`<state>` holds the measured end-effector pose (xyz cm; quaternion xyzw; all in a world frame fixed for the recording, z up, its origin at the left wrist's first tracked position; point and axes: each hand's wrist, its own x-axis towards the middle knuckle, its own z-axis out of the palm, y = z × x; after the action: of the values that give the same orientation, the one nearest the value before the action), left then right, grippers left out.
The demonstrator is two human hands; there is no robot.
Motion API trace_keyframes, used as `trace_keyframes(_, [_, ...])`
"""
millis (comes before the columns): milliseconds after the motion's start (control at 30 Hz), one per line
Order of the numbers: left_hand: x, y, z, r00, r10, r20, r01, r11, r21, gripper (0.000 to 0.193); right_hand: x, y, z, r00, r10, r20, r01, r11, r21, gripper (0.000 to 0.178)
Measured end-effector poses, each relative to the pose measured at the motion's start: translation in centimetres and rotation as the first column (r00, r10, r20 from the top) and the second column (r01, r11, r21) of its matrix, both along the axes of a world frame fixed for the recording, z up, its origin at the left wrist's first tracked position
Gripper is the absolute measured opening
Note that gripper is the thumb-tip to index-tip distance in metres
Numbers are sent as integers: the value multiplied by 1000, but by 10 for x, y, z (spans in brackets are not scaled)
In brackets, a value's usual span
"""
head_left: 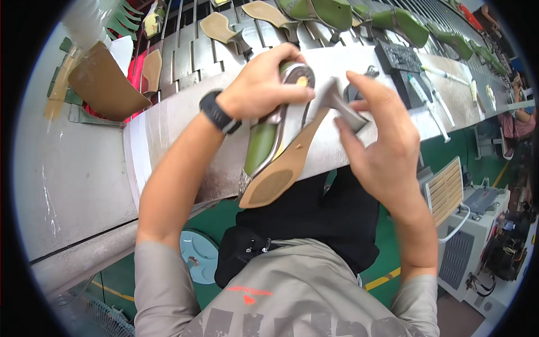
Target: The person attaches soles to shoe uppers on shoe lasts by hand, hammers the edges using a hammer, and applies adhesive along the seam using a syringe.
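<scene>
My left hand (264,81) is closed round the heel end of a shoe upper on a green last (261,146), which is turned with its underside up over the bench edge. A tan outsole with a silver-grey heel (276,181) lies at an angle along that shoe. Its toe part is beside the shoe's toe, and its heel end stands away from the shoe's heel. My right hand (384,132) has the grey heel between thumb and fingers, with the index finger stretched out. Motion smears the heel somewhat.
Behind the bench (224,163), a slatted conveyor (185,59) carries heeled soles (219,28) and green lasts (401,27). A black block (398,59) and several syringes (420,91) lie to the right. A brown curved sheet (104,84) stands left. A blue stool (197,255) is below.
</scene>
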<state>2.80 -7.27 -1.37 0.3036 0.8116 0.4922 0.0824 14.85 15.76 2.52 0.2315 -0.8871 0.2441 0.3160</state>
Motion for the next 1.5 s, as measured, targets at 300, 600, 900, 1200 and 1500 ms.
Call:
trace_keyframes(300, [56,-38,-13,992,63,-112,-8,900,435,24,-5,-60,0,880,448,155,-382,864,-329,57])
trace_keyframes(600, [57,-47,-12,998,69,4,-62,871,488,85,-11,-83,-11,908,369,-200,-378,926,-11,44])
trace_keyframes(900, [58,-47,-14,997,65,51,-82,804,589,70,-16,-85,-10,899,403,-173,-407,913,10,49])
trace_keyframes(1200, [54,-57,-12,999,41,16,-44,868,494,75,-24,-92,-13,898,393,-195,-396,918,29,43])
trace_keyframes(1500, [40,-73,-20,940,50,338,-248,780,574,35,-56,-91,-15,903,422,77,-390,882,-264,19])
